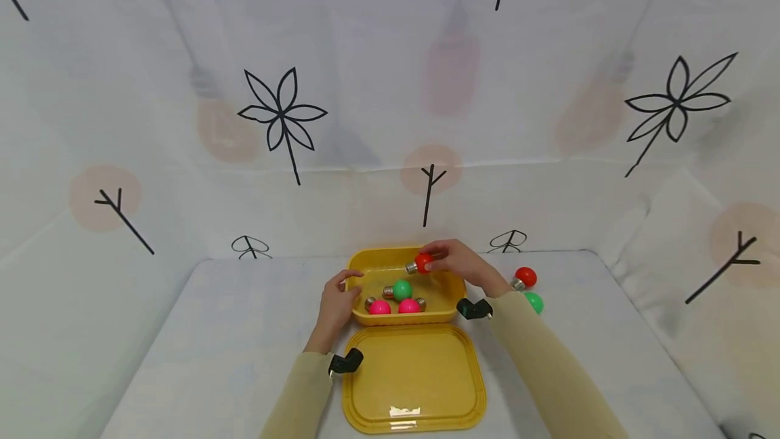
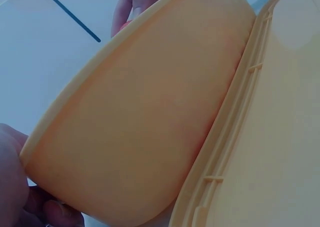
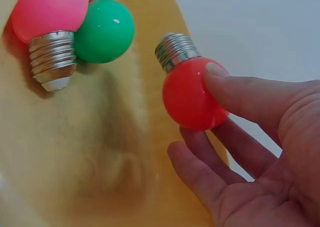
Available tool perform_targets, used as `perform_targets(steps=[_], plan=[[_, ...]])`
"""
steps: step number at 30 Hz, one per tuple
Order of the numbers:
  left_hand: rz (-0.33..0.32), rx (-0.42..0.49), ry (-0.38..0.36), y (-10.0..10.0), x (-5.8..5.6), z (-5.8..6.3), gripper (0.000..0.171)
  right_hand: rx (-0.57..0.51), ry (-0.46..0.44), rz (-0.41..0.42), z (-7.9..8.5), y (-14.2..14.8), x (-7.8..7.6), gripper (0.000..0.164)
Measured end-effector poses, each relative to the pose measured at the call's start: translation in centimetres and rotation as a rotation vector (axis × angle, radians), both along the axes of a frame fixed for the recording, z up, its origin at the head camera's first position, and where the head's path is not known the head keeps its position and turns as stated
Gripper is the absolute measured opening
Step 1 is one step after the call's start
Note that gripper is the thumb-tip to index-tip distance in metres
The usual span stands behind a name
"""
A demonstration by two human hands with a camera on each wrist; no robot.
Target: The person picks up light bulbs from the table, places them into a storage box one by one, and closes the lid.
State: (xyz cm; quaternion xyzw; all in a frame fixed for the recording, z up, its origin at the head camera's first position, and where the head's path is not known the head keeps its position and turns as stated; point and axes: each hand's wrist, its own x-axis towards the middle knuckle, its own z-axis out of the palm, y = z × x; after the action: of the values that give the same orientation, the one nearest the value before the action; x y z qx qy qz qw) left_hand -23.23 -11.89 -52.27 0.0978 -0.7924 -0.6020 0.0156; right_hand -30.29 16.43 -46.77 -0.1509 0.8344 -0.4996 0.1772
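My right hand [image 1: 458,261] pinches a red light bulb [image 3: 192,94] between thumb and fingers, over the far right part of a yellow plastic container [image 1: 359,319]. The bulb's metal screw base points away from the palm. Inside the container lie a green bulb [image 1: 402,290] and two pink bulbs [image 1: 379,307]. At the container's left side, my left hand [image 1: 335,305] grips the rim, with fingertips [image 2: 62,213] showing under the edge in the left wrist view.
A yellow lid [image 1: 414,378] lies flat in front of the container. To the right, another red bulb [image 1: 526,276] and a green bulb [image 1: 534,301] rest on the white-covered table [image 1: 231,337], partly behind the right forearm. A patterned cloth [image 1: 365,87] hangs behind.
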Motion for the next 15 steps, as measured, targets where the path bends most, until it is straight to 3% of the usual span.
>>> perform_targets(steps=[15], plan=[[0.003, -0.013, 0.007, -0.1, -0.3, -0.4, 0.025, -0.010, 0.010, 0.051, -1.0, -0.4, -1.4, 0.036]])
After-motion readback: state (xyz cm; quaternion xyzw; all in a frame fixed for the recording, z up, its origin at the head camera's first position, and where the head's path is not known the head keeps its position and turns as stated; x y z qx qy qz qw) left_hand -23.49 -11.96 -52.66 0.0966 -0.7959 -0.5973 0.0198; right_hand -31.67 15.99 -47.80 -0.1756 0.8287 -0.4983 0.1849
